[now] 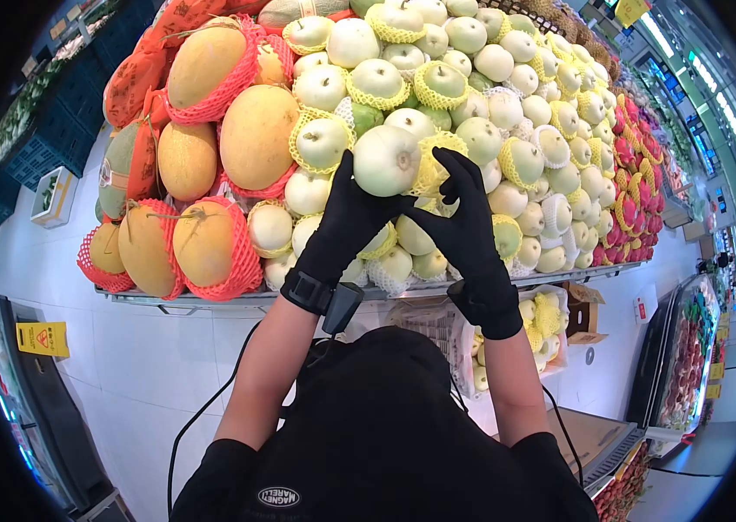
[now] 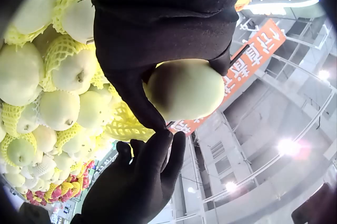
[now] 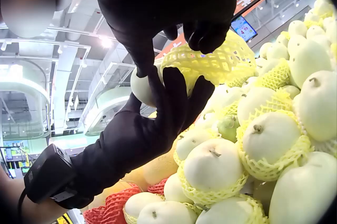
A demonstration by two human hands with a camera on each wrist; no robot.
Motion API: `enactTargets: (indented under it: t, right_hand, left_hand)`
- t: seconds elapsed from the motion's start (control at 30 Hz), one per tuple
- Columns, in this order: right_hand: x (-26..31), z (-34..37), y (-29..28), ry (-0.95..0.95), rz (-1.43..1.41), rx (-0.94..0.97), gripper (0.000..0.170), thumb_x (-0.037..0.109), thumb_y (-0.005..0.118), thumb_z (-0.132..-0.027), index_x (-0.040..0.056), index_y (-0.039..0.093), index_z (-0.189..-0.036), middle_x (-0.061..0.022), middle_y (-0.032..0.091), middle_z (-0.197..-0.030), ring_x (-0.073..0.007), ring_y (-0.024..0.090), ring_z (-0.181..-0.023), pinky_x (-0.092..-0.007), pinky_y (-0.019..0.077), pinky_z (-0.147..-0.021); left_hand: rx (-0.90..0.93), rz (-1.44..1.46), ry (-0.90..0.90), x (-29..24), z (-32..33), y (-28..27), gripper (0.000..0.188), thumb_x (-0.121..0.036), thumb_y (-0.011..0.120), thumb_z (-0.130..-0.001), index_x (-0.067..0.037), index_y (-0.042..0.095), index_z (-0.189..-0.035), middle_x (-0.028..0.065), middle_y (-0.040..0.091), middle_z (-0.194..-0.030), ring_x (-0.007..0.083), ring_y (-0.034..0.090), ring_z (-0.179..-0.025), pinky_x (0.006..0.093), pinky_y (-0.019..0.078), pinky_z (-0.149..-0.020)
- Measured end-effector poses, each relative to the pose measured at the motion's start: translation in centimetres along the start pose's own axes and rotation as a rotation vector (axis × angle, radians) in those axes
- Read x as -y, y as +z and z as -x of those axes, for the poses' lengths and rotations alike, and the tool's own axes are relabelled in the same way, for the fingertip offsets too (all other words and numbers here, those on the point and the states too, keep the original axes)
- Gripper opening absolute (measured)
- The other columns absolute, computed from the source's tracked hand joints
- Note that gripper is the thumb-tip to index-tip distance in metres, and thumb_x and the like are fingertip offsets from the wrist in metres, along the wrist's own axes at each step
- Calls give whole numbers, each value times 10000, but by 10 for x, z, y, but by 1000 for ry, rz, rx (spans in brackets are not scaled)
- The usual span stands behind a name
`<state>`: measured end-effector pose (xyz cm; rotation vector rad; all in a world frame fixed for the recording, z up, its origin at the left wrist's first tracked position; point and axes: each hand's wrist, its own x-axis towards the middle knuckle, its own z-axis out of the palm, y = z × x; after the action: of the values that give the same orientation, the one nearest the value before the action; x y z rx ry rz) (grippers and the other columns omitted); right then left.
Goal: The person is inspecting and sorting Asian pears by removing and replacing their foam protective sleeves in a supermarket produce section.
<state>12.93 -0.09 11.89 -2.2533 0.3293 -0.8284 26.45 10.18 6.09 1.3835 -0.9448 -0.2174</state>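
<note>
A pale, round melon [image 1: 388, 162] sits in my gloved left hand [image 1: 359, 204], whose fingers and thumb curl round it. Against the melon's right side is a yellow foam net [image 1: 430, 170], spread wide at its outer end in the right wrist view [image 3: 224, 62]. My gloved right hand [image 1: 459, 217] holds this net with bent fingers, and its thumb reaches to the left hand's fingertips. The left wrist view shows the melon [image 2: 189, 90] between the left thumb and fingers, with the right hand [image 2: 137, 176] close below. Both hands are raised over the front of the fruit display.
More pale melons [image 1: 376, 78], many in foam nets, are heaped behind the hands. Large yellow melons [image 1: 259, 135] in red nets lie at left, dragon fruit [image 1: 633, 174] at right. A crate [image 1: 481, 378] with wrapped fruit stands below the display edge, beside a cardboard box [image 1: 585, 311].
</note>
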Motion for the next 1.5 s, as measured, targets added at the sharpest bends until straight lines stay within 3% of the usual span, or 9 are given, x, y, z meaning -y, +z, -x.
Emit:
enactTargets:
  t: [0.43,0.5,0.6,0.7,0.83,1.03,1.33,1.43,1.5]
  right_hand:
    - [15,-5,5,-18,70,2,675,193,833,-712,93,513,-1298,-147,514,-1273,-296,505,-1173,-386,472,-917]
    - [15,-7,9,-107,133,16,719,184,830,-693,86,492,-1321,-160,509,-1281,-324,498,-1183,-416,440,-972]
    - [18,-12,14,-175,141,83,764,188,824,-680,95,469,-1350,-178,495,-1307,-352,494,-1190,-427,424,-999]
    - [19,-16,16,-173,189,133,784,203,815,-684,108,451,-1372,-208,475,-1332,-381,499,-1190,-436,430,-994]
    - [17,-14,28,-172,258,120,810,231,807,-700,109,410,-1395,-245,447,-1347,-412,509,-1180,-458,442,-977]
    - [-1,-13,33,-14,74,-33,815,224,827,-687,25,403,-1353,-202,466,-1320,-320,550,-1150,-407,472,-944]
    - [-19,-9,-2,443,-1082,-71,406,80,654,-872,-16,508,-1238,-149,594,-1132,-217,616,-997,-345,563,-814]
    - [-29,-5,-5,497,-1132,-76,389,70,680,-855,-26,519,-1196,-138,612,-1098,-213,616,-993,-331,550,-814]
    - [-30,-3,-3,306,-632,-105,381,76,705,-839,-35,524,-1155,-129,620,-1088,-200,617,-991,-320,539,-811]
  left_hand:
    - [-67,-302,190,26,12,-8,1031,-284,870,-680,63,190,-1373,149,537,-1255,244,545,-1155,384,455,-987]
    - [-62,43,60,11,14,-9,913,-351,793,-781,54,237,-1380,145,536,-1263,261,547,-1157,400,472,-976]
    - [86,1263,-450,-10,6,-14,654,-404,583,-940,22,337,-1370,148,527,-1279,276,566,-1136,413,508,-943]
    - [38,1084,-490,4,7,-8,535,-412,420,-1005,-4,408,-1351,154,531,-1272,281,585,-1108,418,531,-918]
    - [33,494,-530,-4,13,-9,476,-370,543,-969,37,550,-1217,113,649,-1061,181,641,-929,324,526,-803]
    - [-74,588,-373,-1,18,-19,400,-318,516,-993,31,589,-1174,106,648,-976,165,646,-758,306,550,-682]
    - [-149,315,-333,7,19,-26,218,-139,648,-900,-19,648,-1082,14,619,-903,64,517,-691,210,444,-583]
    - [-141,272,-273,12,17,-23,202,-75,689,-855,-25,651,-1048,-26,587,-844,34,460,-671,191,390,-593]
    - [-137,251,-252,11,16,-23,205,-52,697,-838,-27,650,-1036,-42,565,-808,27,433,-655,192,372,-587]
